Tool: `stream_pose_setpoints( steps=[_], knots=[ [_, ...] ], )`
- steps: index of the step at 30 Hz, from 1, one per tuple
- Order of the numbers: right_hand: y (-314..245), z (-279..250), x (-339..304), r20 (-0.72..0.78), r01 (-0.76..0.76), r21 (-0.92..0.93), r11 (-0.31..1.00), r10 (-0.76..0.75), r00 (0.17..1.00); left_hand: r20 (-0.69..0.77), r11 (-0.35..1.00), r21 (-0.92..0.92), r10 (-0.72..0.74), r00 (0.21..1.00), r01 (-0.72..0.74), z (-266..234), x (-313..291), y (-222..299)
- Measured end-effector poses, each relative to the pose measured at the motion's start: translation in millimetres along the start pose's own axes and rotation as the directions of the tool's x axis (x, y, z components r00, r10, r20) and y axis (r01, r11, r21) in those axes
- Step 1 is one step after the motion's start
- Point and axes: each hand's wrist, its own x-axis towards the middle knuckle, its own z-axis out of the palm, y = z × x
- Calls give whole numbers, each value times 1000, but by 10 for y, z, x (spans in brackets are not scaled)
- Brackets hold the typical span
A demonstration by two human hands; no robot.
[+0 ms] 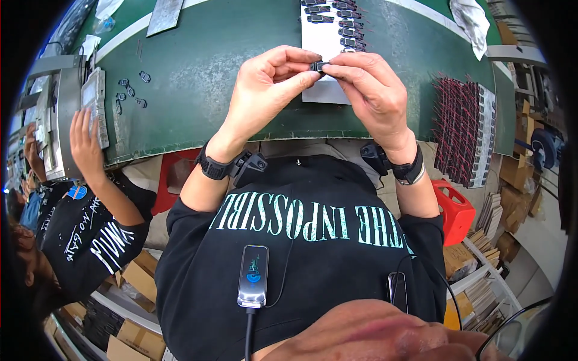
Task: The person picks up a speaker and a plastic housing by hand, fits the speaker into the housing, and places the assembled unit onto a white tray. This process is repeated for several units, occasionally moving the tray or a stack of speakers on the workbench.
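My left hand (268,84) and my right hand (374,85) meet over the green table (198,72). Between their fingertips they pinch one small black rectangular part (319,67) with a lighter face. Fingers cover much of it, so its details are too small to tell. Below the hands lies a white sheet (328,95). Farther back, several similar black pieces (351,33) stand in a column with thin red wires, beside a shorter group (317,10) on the sheet.
Several loose black pieces (130,91) lie at the left. At the right edge sits a dense batch of parts with red and black wires (460,129). A co-worker's hand (86,141) is by a grey metal fixture (94,105). A red stool (453,210) stands below right.
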Motion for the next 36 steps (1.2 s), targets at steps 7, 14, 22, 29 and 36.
stream_pose_setpoints(
  steps=[7, 14, 22, 29, 36],
  knots=[
    [-12, 3, -16, 14, 80, -104, 991, -79, 997, 14, 1000, -6, -9, 1000, 9, 3, 1, -9],
    [-44, -5, -70, 12, -21, -69, 997, 22, 1000, 31, 1000, -9, 6, 999, -6, 21, -13, -27],
    [-87, -14, -116, 83, -334, 220, 917, 324, 943, 51, 1000, 23, -10, 999, 8, 52, -49, 8],
    [-93, -15, -116, 113, -373, 240, 896, 356, 928, 49, 1000, 27, -11, 999, 9, 69, -52, 0],
    [-132, -15, -88, 177, -462, 310, 831, 427, 887, 0, 1000, 11, -28, 1000, 28, 133, -85, 14]
  ],
)
